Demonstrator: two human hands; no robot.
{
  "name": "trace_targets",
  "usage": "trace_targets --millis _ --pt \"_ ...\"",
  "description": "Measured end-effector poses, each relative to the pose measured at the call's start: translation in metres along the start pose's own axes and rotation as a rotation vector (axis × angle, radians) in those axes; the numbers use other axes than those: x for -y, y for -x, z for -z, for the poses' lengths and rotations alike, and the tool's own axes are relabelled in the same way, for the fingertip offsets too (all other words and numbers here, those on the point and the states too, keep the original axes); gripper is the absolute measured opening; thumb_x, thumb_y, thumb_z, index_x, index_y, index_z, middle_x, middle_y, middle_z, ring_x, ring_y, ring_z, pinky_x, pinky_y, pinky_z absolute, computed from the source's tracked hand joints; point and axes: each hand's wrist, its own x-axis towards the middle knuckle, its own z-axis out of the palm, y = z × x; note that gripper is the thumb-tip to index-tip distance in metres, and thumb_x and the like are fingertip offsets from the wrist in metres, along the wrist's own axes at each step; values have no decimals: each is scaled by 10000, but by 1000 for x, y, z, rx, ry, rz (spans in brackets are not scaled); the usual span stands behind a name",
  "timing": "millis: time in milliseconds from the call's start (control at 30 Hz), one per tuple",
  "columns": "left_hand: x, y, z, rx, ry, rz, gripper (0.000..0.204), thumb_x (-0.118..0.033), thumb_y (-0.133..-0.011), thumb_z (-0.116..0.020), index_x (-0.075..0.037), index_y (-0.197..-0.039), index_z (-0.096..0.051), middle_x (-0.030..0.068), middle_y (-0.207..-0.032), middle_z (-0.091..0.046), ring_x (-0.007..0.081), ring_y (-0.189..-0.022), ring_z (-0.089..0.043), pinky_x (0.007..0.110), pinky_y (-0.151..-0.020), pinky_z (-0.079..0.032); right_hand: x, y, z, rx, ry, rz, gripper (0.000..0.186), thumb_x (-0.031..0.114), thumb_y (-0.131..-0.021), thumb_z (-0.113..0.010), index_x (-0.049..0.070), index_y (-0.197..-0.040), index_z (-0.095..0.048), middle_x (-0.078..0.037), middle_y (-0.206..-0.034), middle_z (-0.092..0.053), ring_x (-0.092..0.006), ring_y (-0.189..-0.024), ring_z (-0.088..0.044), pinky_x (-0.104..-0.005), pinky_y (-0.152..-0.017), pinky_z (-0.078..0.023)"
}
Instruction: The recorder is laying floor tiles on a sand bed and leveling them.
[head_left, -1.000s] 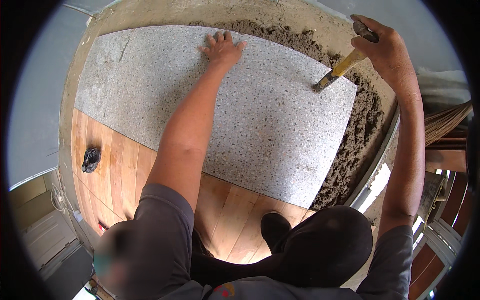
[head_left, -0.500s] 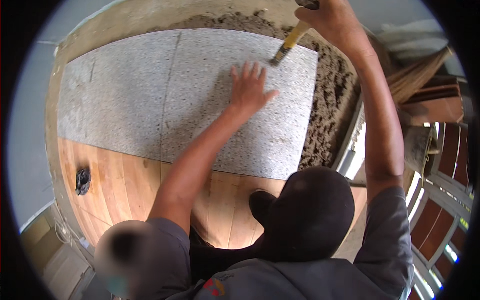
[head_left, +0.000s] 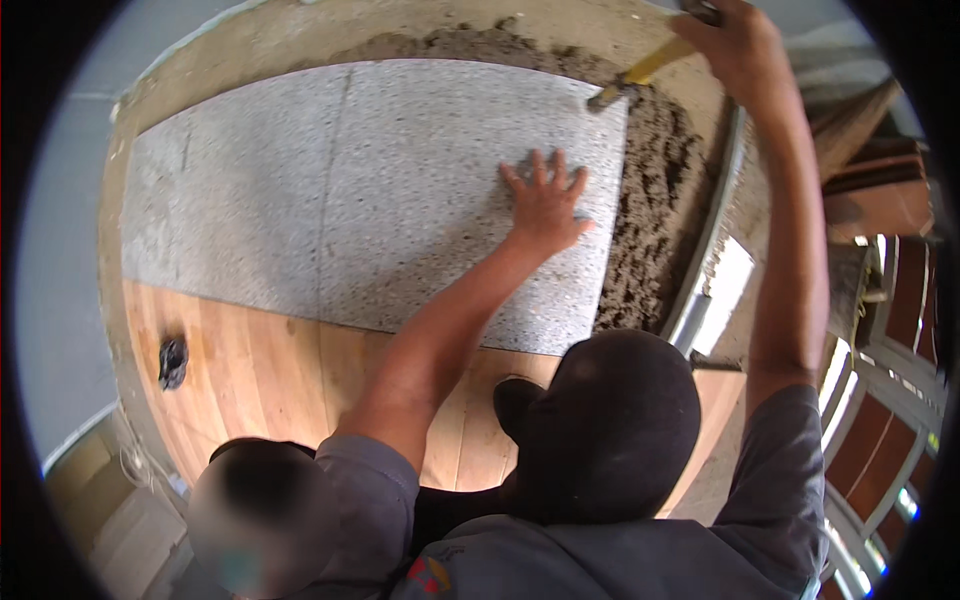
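Observation:
My left hand [head_left: 548, 210] lies with fingers spread on a large grey speckled tile [head_left: 450, 130]. In my raised right hand [head_left: 738, 45] is what looks like a hammer [head_left: 655, 62], gripped near its dark metal end. Its yellow handle slants down, and the dark tip is over the tile's far right corner, close to the surface; contact cannot be made out. A second speckled tile [head_left: 235, 180] adjoins on the left along a thin straight joint. Rough brown wet mortar [head_left: 650, 210] is exposed past the right and far edges.
Wood-look flooring [head_left: 270, 360] borders the tiles on the near side, with a crumpled black bag [head_left: 173, 362] on it. My dark-clad knee [head_left: 625, 430] is close to the tile edge. At the right are a metal bar [head_left: 715, 240] and stacked reddish tiles [head_left: 880, 205]. A person [head_left: 265, 520] appears lower left.
My left hand has slid to the right and slightly nearer across the tile. My right hand has moved right with the hammer, whose tip went from farther in on the tile to its corner.

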Motion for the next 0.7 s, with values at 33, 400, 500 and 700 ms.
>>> trace_targets --millis 33,400,500,700 --pt "0 0 2 17 -6 7 955 -739 -924 -624 -257 -1692 -324 204 -1772 -177 521 -1601 -155 916 -1113 -94 -2 -1 -1 -29 -1 1 448 18 -922 -691 15 -1370 -705 -44 -859 -702 -99 -670 -577 -299 -542 -484" --pt "-2 0 8 52 -18 17 917 -716 -952 -597 -262 -1692 -304 172 -1776 -185 505 -1613 -125 913 -1133 -95 -77 -28 -36 -23 89 184 513 236 -916 -782 76 -1395 -696 -44 -831 -667 -109 -699 -586 -314 -687 -529" --pt "1 -2 3 9 -27 20 924 -723 -934 -623 -262 -1681 -335 191 -1762 -215 517 -1599 -167 915 -1126 -97 -67 -21 -35 -28 73 270 508 236 -924 -776 73 -1398 -694 -48 -846 -681 -116 -710 -590 -320 -703 -532" --pt "5 24 -15 -70 -11 14 1122 -823 -848 -650 -176 -1697 -303 204 -1762 -214 477 -1620 -144 888 -1145 -86 -20 47 0 24 5 12 432 39 -936 -680 -3 -1365 -703 -50 -844 -727 -107 -624 -567 -296 -518 -463"
